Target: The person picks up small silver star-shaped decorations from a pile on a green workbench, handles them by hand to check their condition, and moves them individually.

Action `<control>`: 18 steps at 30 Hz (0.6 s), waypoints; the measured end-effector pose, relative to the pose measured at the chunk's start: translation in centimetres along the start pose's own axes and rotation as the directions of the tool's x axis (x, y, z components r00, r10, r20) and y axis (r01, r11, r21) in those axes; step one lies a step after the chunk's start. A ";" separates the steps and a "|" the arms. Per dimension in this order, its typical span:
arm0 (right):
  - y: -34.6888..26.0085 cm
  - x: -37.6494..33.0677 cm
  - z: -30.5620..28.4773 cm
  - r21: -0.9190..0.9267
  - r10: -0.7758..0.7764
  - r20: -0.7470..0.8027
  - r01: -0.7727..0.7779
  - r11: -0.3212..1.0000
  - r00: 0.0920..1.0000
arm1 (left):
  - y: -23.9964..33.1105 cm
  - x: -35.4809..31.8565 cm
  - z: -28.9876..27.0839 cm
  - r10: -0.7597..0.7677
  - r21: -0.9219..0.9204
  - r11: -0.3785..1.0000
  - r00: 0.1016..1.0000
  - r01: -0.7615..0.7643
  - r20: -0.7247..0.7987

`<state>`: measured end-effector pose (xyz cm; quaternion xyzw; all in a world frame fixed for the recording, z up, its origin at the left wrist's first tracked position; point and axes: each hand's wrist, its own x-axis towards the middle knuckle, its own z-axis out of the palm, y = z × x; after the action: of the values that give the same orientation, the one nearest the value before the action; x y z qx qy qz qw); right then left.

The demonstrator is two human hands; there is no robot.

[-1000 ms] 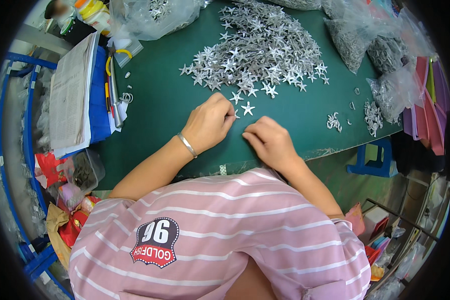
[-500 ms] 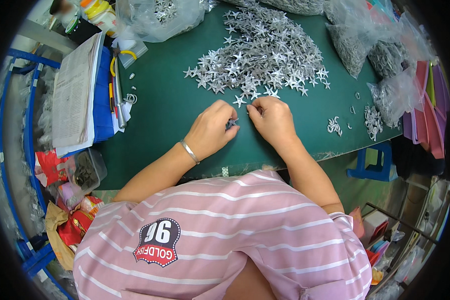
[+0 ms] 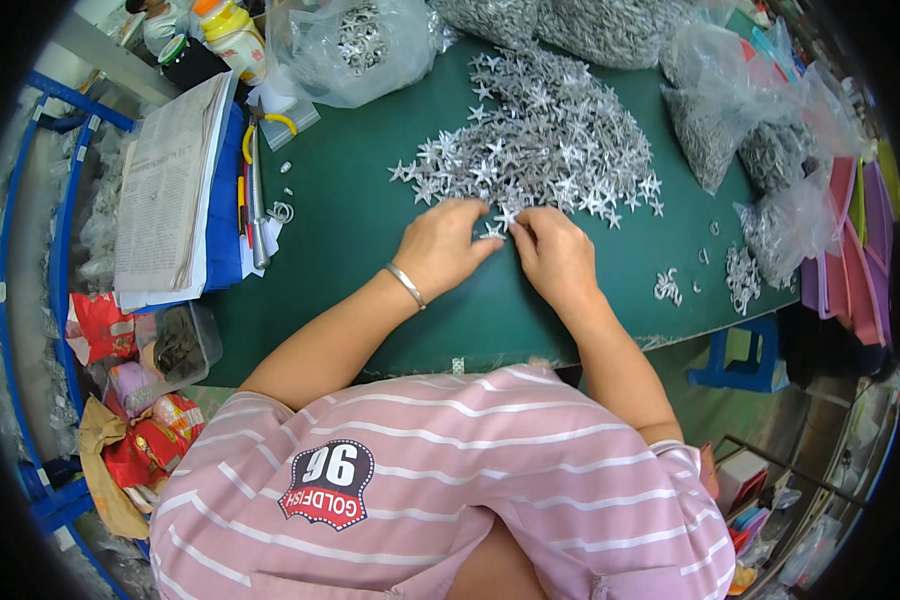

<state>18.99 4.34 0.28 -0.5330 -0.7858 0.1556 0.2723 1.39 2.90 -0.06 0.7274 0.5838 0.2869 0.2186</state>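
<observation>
A heap of silvery starfish-shaped metal pieces (image 3: 560, 130) lies on the green table (image 3: 320, 220). At its near edge is my left hand (image 3: 442, 245), with a bracelet on the wrist. Its fingertips, slightly blurred, are parted from the thumb, and one starfish piece (image 3: 492, 231) shows in the gap by the thumb. Facing it, my right hand (image 3: 558, 255) has its thumb and forefinger pinched at the arm of another starfish piece (image 3: 508, 216). The curled fingers of the right hand are partly hidden beneath it.
Clear bags of metal pieces (image 3: 705, 135) line the far and right sides, with a bag (image 3: 355, 60) at far left. Small metal rings (image 3: 743, 275) lie to the right. Pliers (image 3: 260, 125) and papers (image 3: 170, 180) are at left. A blue stool (image 3: 742, 355) stands below the right edge.
Both hands have moved slightly forward against the heap's near edge. The left fingers have gone from curled around starfish pieces to parted. The whole view has shifted a little.
</observation>
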 end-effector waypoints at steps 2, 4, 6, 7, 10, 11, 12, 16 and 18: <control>0.9 -0.3 -0.6 0.343 0.047 0.018 -0.050 0.938 0.999 | 0.2 -0.1 0.4 0.007 0.035 0.999 0.999 -0.008 0.043; 2.0 -0.4 -3.2 0.679 0.266 0.440 -0.512 0.526 0.857 | 0.3 -0.1 -0.1 0.002 -0.023 1.000 0.999 0.000 0.051; 3.1 -0.8 -4.5 0.881 0.135 0.469 -0.452 -0.138 0.873 | 0.2 -0.3 -0.3 0.025 -0.088 0.996 0.999 -0.021 0.047; 2.7 -0.5 -5.1 0.888 0.161 0.458 -0.444 -0.120 0.874 | 0.0 -0.5 -0.5 0.053 -0.118 0.992 0.998 -0.047 0.042; 3.3 0.1 -4.6 0.818 0.269 0.450 -0.514 0.259 0.852 | -0.2 -1.2 -0.2 0.090 -0.270 0.960 0.994 -0.070 0.060; 2.4 0.5 -3.9 0.716 0.323 0.423 -0.531 0.454 0.847 | 0.0 -1.3 -0.2 0.072 -0.347 0.937 0.996 -0.047 0.059; 1.7 0.8 -3.3 0.573 0.370 0.386 -0.534 0.622 0.845 | 0.2 -1.5 -0.2 0.054 -0.422 0.906 0.997 -0.024 0.059; -0.4 0.5 -1.5 -0.143 0.148 0.133 -0.129 0.981 0.980 | 0.5 -1.5 -1.5 -0.227 -0.738 0.506 0.894 0.446 0.385; -0.4 0.5 -1.2 -0.082 0.152 0.134 -0.142 0.987 0.979 | -0.2 -1.2 -2.4 -0.254 -0.730 0.410 0.837 0.546 0.484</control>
<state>19.27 4.62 1.55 -0.5868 -0.7666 0.1838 0.1848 -0.52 1.70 1.37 0.3965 0.4861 0.3582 0.6915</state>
